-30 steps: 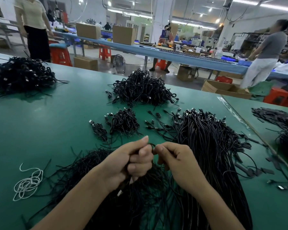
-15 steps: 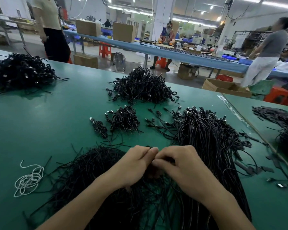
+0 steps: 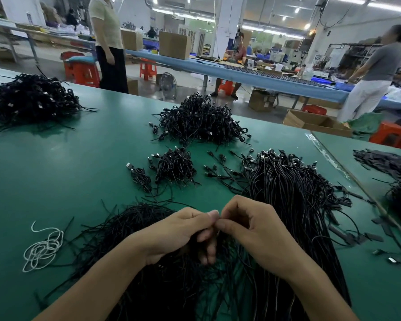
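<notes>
My left hand (image 3: 176, 235) and my right hand (image 3: 259, 230) meet thumb to thumb low over a heap of black cables. The left hand's fingers curl round a few dark cable strands (image 3: 193, 243). My right thumb and forefinger pinch something thin and black at the meeting point; most of it is hidden. Right of my hands lies a long bundle of straight black cables (image 3: 294, 205), plugs at its far end. Thin black ties (image 3: 134, 223) spread out to the left.
On the green table (image 3: 67, 170) sit a small pile of coiled cables (image 3: 175, 165), a single coil (image 3: 140, 177), a bigger pile (image 3: 199, 121) behind and another pile (image 3: 30, 98) far left. White string (image 3: 44, 249) lies at the left. People stand beyond the table.
My hands dropped from just above the heap down onto it and stay pressed together, fingers still working. The standing person in the background walked to the right.
</notes>
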`<state>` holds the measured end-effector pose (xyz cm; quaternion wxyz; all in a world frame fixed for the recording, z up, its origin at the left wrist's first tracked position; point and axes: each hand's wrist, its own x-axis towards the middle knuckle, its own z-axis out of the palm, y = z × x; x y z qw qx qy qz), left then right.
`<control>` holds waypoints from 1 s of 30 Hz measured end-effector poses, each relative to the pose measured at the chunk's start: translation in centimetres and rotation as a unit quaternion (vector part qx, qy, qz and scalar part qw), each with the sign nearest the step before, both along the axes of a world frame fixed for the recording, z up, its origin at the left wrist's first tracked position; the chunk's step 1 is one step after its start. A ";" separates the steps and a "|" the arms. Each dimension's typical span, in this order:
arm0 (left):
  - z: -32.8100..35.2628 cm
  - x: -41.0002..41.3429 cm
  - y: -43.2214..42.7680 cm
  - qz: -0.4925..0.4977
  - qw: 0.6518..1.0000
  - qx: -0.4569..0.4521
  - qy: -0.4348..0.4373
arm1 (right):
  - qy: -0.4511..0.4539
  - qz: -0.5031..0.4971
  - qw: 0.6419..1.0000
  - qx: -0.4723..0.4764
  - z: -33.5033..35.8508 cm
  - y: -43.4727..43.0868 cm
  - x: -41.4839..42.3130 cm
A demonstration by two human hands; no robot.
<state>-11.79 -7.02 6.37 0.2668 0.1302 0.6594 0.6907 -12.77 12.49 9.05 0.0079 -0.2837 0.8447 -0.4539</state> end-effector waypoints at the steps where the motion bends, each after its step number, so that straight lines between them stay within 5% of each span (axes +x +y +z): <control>1: -0.1 0.0 0.2 0.032 0.998 -0.052 0.030 | 0.017 -0.011 1.000 0.018 0.0 -0.1 0.0; 4: -0.1 -0.5 0.9 0.104 0.990 -0.085 0.048 | 0.052 -0.023 0.997 0.056 0.2 -0.6 0.0; 7: 0.2 -0.9 1.5 0.152 0.988 0.016 -0.036 | 0.073 -0.020 0.995 0.066 0.2 -1.4 -0.1; 10: 0.5 -0.6 1.8 0.077 0.983 0.113 -0.122 | 0.109 -0.023 0.992 0.060 0.1 -2.1 -0.4; 14: -0.4 -0.7 1.8 0.050 0.990 0.036 -0.128 | 0.107 -0.017 0.993 0.053 -0.6 -2.4 -1.1; 17: -1.5 -1.2 1.7 0.133 0.984 -0.013 -0.119 | 0.100 -0.050 0.994 0.017 -1.4 -2.3 -1.5; 20: -2.5 -1.8 0.2 0.235 0.968 -0.012 -0.089 | -0.016 -0.115 0.992 -0.053 -2.2 -1.4 -2.0; 25: -2.6 -2.4 -1.6 0.345 0.935 0.062 -0.059 | -0.055 -0.069 0.960 0.264 -6.0 -1.4 -1.9; 30: -2.7 -2.2 -1.4 0.356 0.930 0.069 -0.055 | 0.018 -0.098 0.936 0.337 -8.4 -3.8 -0.7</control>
